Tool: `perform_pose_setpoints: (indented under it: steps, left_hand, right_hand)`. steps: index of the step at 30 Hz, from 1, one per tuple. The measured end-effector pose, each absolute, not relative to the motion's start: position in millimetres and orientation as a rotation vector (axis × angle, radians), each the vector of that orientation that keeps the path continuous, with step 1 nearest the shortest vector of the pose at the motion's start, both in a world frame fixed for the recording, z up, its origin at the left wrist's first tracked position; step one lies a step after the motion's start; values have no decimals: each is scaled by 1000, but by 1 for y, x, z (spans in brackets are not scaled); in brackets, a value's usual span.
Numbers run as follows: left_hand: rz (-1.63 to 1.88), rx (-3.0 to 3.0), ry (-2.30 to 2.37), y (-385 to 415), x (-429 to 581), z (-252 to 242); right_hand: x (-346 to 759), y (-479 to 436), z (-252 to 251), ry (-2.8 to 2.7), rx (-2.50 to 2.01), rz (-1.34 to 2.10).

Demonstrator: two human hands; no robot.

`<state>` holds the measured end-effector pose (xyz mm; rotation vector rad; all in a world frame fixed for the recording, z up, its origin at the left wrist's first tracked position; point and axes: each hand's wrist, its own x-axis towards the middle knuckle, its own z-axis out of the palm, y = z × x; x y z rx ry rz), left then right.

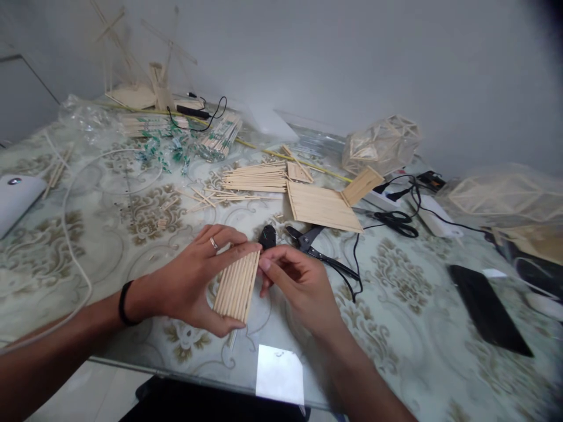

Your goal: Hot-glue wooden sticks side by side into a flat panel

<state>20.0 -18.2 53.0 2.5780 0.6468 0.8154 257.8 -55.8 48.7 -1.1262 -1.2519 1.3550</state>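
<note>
My left hand (pixel 200 281) is closed around a small panel of wooden sticks (pixel 235 287) laid side by side, thumb at its near end and fingers at its far end. The panel is tilted above the table. At its far right corner my right hand (pixel 297 278) has thumb and forefinger pinched together; what lies between those fingertips is hidden. Just beyond them is a small black object (pixel 267 236). Black-handled cutting pliers (pixel 314 243) rest to the right of it. Farther back lies a larger flat stick panel (pixel 323 205) with a small panel (pixel 363 184) standing at its edge.
Loose sticks (pixel 255 176) lie in a pile behind the hands. Scissors (pixel 396 223), a black phone (pixel 488 308) and a white paper (pixel 280 374) lie on the patterned table. Stick bundles (pixel 222 135) and stick frames (pixel 382 143) stand at the back; a white cable (pixel 68 228) crosses the left.
</note>
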Motion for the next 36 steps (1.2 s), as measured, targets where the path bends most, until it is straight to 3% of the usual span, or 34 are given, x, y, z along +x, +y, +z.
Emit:
perform_pose_setpoints:
  steps: [9, 17, 23, 36]
  left_hand:
    - [853, 2470, 898, -33, -4, 79]
    - [333, 2533, 842, -96, 61, 34]
    - [315, 2621, 909, -98, 75, 13]
    - [333, 2531, 944, -109, 71, 19]
  right_hand:
    - [294, -90, 67, -1475, -1209, 1069]
    - [336, -155, 35, -1619, -1558, 937]
    - [333, -175, 17, -1765, -1551, 1057]
    - [321, -159, 6, -1927, -1381, 1079]
